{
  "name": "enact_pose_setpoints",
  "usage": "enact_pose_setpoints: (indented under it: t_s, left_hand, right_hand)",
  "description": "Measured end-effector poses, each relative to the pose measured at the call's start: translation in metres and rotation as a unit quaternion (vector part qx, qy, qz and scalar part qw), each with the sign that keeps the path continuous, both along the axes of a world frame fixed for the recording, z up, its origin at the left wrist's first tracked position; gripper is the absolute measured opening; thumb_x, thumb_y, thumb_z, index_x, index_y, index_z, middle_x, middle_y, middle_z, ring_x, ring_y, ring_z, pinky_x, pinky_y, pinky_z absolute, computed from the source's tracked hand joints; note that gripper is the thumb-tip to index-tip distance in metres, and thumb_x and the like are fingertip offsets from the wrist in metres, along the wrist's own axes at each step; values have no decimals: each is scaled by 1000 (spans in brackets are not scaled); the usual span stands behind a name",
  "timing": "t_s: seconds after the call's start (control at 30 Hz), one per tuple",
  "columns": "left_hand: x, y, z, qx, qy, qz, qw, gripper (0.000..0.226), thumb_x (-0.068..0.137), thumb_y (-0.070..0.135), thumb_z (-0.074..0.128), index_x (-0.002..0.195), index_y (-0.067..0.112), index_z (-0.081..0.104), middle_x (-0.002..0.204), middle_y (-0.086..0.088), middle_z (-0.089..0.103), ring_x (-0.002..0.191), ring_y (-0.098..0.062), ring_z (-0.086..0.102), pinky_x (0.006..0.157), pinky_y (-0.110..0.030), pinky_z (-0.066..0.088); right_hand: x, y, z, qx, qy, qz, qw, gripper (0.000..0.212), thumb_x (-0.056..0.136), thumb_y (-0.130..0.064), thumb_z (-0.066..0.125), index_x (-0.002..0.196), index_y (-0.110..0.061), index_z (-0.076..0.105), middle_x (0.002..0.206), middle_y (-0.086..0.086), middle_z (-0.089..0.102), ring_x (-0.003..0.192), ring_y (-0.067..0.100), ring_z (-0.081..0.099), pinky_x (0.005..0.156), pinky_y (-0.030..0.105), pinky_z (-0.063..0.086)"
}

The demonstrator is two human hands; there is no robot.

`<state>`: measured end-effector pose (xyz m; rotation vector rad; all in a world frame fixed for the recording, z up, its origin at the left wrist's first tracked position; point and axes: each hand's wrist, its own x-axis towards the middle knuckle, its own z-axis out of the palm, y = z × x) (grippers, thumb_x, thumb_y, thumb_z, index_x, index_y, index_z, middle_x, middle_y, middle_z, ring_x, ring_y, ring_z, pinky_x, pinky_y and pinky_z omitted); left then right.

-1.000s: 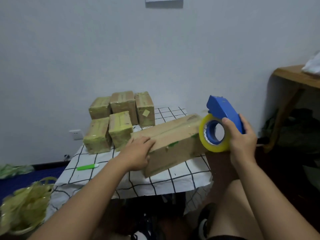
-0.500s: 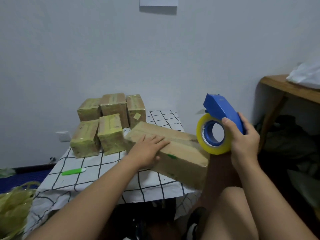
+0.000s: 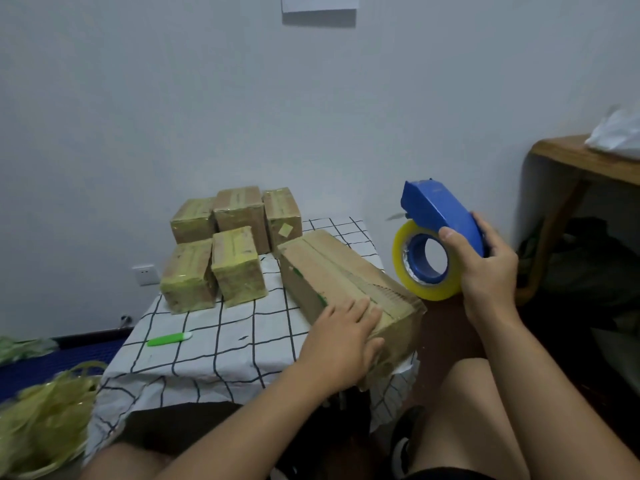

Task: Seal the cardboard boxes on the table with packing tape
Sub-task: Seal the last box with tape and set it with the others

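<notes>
A long cardboard box (image 3: 332, 271) lies lengthwise on the small table (image 3: 221, 344), its near end jutting past the table's front right edge. My left hand (image 3: 343, 337) rests on that near end, fingers spread over the top and thumb on the end face. My right hand (image 3: 485, 268) grips a blue tape dispenser (image 3: 440, 209) with a yellowish roll of packing tape (image 3: 426, 268), held in the air to the right of the box, apart from it. Several small taped boxes (image 3: 225, 247) stand at the table's back left.
A green utility knife (image 3: 169, 339) lies on the checked cloth at the front left. A heap of used yellowish tape (image 3: 41, 420) sits on the floor at left. A wooden side table (image 3: 585, 161) with a white bag stands at right. My knees are below the table.
The long box has been swung round from lying crosswise to pointing toward me. My left hand slid to its near end. The dispenser stayed in my right hand, off the box.
</notes>
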<state>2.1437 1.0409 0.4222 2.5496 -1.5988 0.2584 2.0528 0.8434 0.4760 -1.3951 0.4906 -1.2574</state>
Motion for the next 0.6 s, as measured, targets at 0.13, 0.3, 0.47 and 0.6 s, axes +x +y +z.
enact_pose_setpoints:
  t_s: [0.13,0.3,0.47,0.6]
  left_hand:
    - [20,30,11,27,48,-16,998,54,104,32,36,156,25,19,163,5,15,149,-16,10,118,-34,16]
    - [31,34,5,49,97,51,993,65,99,53,43,153,45,8,165,4,-5,151,-23,-7,116,-48,29]
    - [43,19,5,-18,46,58,997,52,103,36,41,152,36,26,162,2,19,150,-26,9,109,-44,38]
    - [69,12,26,-128,56,63,988,47,100,28,51,146,27,43,153,4,40,143,-19,28,110,-41,36]
  right_hand:
    - [3,6,1,-10,3,18,1000,65,83,-29,78,142,-18,52,130,-6,55,110,6,59,77,7,50]
    - [12,19,-2,-7,7,43,999,65,82,-32,79,141,-21,54,132,-4,58,114,11,60,84,17,53]
    - [15,27,3,-20,9,66,998,62,82,-28,80,138,-20,56,128,-6,60,112,5,60,79,11,52]
    - [13,26,14,-34,-2,61,998,61,83,-30,79,139,-23,55,125,-14,59,108,-3,60,79,10,51]
